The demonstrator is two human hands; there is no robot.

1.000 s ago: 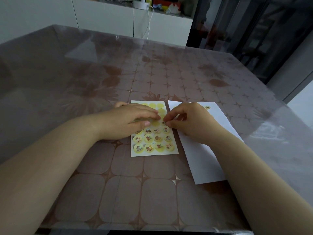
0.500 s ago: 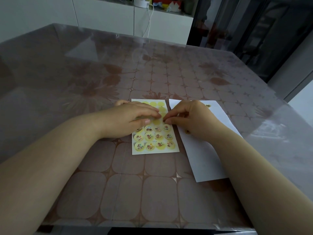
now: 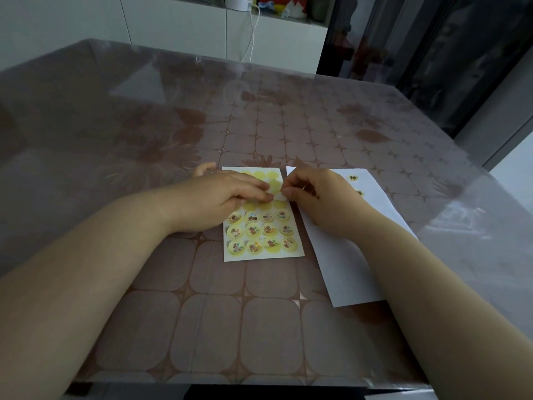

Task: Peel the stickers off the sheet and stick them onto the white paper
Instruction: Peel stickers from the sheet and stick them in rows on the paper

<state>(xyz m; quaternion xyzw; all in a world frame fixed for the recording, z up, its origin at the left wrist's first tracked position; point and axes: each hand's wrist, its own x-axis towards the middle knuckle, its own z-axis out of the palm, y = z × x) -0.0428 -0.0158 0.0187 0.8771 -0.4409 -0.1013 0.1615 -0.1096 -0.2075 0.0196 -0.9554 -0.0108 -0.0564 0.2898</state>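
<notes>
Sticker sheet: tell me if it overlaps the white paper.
No, the sticker sheet lies beside the white paper, bare table between them.

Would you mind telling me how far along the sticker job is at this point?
Done: the sticker sheet has bare top rows, and two stickers show on the white paper. In hand: the left hand presses the sheet down while the right hand fingers pinch at its right edge. Left: twelve stickers in the bottom three rows.

Sticker sheet point(image 3: 263, 231) partly under left hand point(image 3: 219, 200)
</notes>
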